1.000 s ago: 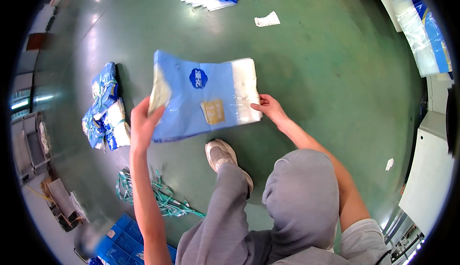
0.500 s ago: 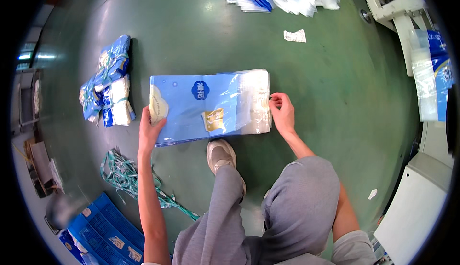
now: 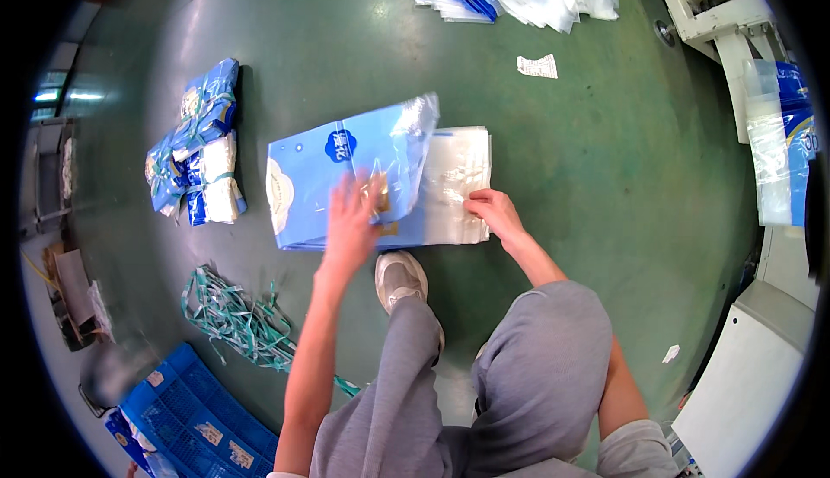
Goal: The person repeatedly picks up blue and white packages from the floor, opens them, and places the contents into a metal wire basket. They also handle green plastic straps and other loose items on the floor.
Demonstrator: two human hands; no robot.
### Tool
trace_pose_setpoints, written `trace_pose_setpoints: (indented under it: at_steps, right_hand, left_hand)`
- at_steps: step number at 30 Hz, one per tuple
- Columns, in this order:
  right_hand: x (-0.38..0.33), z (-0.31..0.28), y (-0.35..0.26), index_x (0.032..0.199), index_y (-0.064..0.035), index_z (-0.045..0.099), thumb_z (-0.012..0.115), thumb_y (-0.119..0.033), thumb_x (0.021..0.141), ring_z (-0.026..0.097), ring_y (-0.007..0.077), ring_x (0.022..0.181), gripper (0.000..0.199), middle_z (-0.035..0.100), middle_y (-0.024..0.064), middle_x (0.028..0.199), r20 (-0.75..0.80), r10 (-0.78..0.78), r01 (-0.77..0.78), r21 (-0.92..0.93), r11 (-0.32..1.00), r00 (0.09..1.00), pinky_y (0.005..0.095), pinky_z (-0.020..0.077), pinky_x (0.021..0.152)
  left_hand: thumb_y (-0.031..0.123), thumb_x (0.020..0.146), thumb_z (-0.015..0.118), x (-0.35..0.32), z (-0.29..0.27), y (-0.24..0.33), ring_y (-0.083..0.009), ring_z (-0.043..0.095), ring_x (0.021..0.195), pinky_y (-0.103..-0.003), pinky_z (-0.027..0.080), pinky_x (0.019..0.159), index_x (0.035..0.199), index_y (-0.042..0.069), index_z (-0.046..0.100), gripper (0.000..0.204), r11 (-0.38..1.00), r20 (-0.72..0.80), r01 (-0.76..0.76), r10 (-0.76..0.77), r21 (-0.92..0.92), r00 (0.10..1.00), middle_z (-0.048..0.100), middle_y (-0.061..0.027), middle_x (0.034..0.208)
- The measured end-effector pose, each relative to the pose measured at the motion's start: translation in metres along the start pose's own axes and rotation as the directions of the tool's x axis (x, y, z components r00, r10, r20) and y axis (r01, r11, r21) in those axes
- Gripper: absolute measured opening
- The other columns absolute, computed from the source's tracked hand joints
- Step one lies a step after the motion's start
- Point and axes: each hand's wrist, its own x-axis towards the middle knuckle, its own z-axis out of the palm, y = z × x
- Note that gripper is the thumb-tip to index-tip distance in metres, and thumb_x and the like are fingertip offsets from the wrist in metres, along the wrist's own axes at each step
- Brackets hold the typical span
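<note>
Down on the green floor point(image 3: 605, 184), a stack of blue and clear plastic bags point(image 3: 346, 184), just ahead of a grey shoe point(image 3: 399, 277). Left hand point(image 3: 350, 219) spread flat on the stack's middle, fingers apart, blurred. Right hand point(image 3: 493, 210) pinching the stack's clear right edge. Left of the stack, a tied bundle of bags point(image 3: 197, 145); near-left of it, teal strapping point(image 3: 238, 322) and a blue crate point(image 3: 186, 409).

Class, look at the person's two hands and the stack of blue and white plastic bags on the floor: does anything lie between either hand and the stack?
Nothing visible does. The left hand, blurred, lies over the stack of bags, and the right hand rests on its clear right end. The shoe stands just below the stack, beside both hands, not between.
</note>
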Motion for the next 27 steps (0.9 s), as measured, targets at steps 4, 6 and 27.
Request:
trace_pose_setpoints:
  at_steps: [4, 6, 27]
  right_hand:
    - [-0.004, 0.006, -0.003, 0.121, 0.0049, 0.065, 0.073, -0.022, 0.087, 0.066, 0.019, 0.103, 0.044, 0.07, 0.0137, 0.11, 0.079, -0.01, 0.003, 0.077, 0.997, 0.997, 0.0305, 0.0499, 0.092]
    - [-0.007, 0.014, -0.002, 0.126, 0.0042, 0.06, 0.074, -0.019, 0.086, 0.064, 0.0188, 0.106, 0.048, 0.067, 0.0144, 0.116, 0.016, -0.049, 0.046, 0.151, 0.987, 0.999, 0.031, 0.0498, 0.093]
    - [-0.023, 0.029, 0.007, 0.131, 0.0032, 0.058, 0.067, -0.01, 0.091, 0.064, 0.0163, 0.109, 0.043, 0.069, 0.0104, 0.117, 0.178, -0.014, -0.061, 0.411, 0.91, 0.984, 0.0299, 0.0487, 0.094]
  left_hand:
    - [0.015, 0.077, 0.075, 0.019, 0.04, 0.038, -0.0379, 0.035, 0.143, -0.05, 0.027, 0.121, 0.152, 0.009, 0.037, 0.085, 0.991, 0.096, -0.131, 0.128, 0.021, 0.987, 0.043, -0.0175, 0.149]
    - [0.02, 0.077, 0.076, 0.022, 0.057, 0.047, -0.0358, 0.043, 0.135, -0.05, 0.033, 0.114, 0.148, 0.005, 0.039, 0.081, 1.0, -0.001, 0.018, -0.018, -0.023, 1.0, 0.048, -0.0161, 0.141]
    - [0.015, 0.081, 0.07, 0.01, 0.077, 0.067, -0.0318, 0.059, 0.103, -0.043, 0.045, 0.087, 0.113, 0.009, 0.065, 0.033, 0.973, -0.02, 0.134, -0.14, -0.19, 0.99, 0.06, -0.0118, 0.108]
